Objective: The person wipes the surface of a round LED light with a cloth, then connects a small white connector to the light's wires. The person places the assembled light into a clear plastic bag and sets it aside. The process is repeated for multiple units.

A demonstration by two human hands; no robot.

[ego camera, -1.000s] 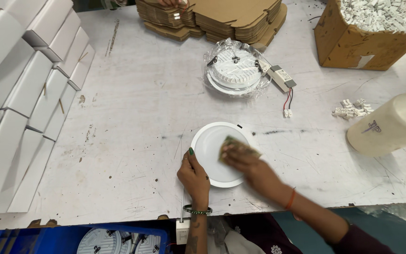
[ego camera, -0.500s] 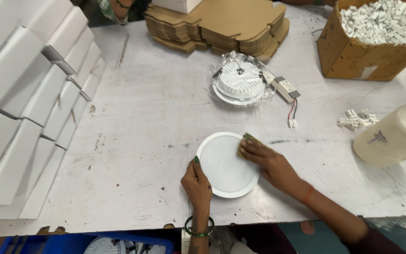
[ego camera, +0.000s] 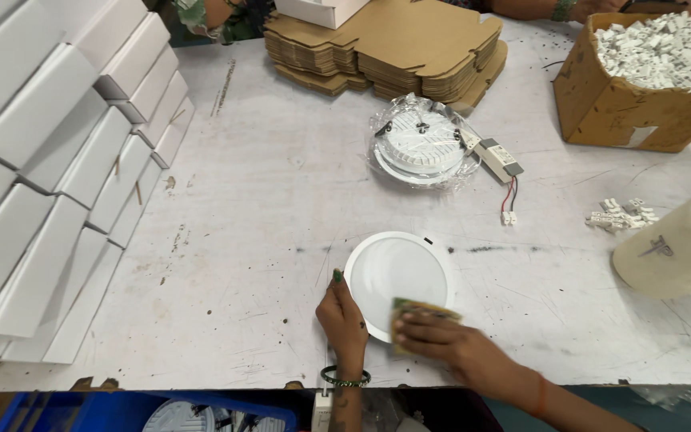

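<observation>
Head view shows the right hand (ego camera: 449, 340) pressing a small yellowish pad (ego camera: 419, 316) flat onto the near edge of a round white lamp (ego camera: 397, 276); its fingers lie together on top of the pad, pinning it down rather than closing around it. At 9 o'clock of the pad, the left hand (ego camera: 344, 320) steadies the lamp's rim, fingers curled loosely against the edge and one fingertip pointing up along it. A dark bangle (ego camera: 345, 378) circles that wrist. The lamp lies flat on the grey table (ego camera: 265, 240), close to the near edge and roughly at the centre of the view.

At 12 o'clock of the lamp, well apart, a second lamp (ego camera: 421, 148) sits in clear wrap, with a small driver box (ego camera: 497, 158) and its red and black wires just beside it at 3 o'clock. Farther at 12 o'clock lies a stack of flat cardboard (ego camera: 393, 44). At 2 o'clock stands a brown carton (ego camera: 625, 108) full of small white connectors, and a loose heap of the same connectors (ego camera: 621, 216) lies near it. At 3 o'clock a cream roll (ego camera: 677, 248) rests on its side. Rows of white boxes (ego camera: 49, 168) fill the 9 to 10 o'clock side.
</observation>
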